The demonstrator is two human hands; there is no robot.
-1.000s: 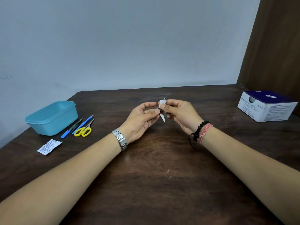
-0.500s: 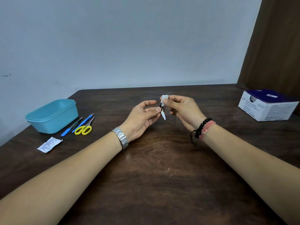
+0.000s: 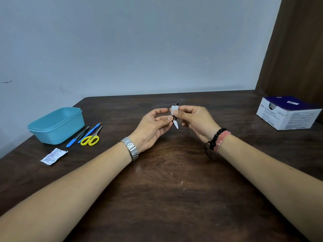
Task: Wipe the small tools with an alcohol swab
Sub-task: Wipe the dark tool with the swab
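Observation:
A small metal tool, apparently a nail clipper (image 3: 175,123), is held above the middle of the table. My left hand (image 3: 153,127) pinches it near its middle between thumb and fingers. My right hand (image 3: 195,122) pinches a white alcohol swab (image 3: 174,109) wrapped round the tool's upper end, whose dark tip pokes out above. The tool's pale lower blade points down between both hands. At the left lie yellow-handled scissors (image 3: 90,139), a blue-handled tool (image 3: 89,133) and grey tweezers (image 3: 82,134).
A teal plastic tub (image 3: 56,125) stands at the left beside the loose tools. A torn swab wrapper (image 3: 53,156) lies in front of it. A white and purple swab box (image 3: 288,112) sits at the far right. The table (image 3: 166,189) is dark wood.
The right hand slid the swab slightly up the tool and back; both hands stayed near the table's middle, holding the same things.

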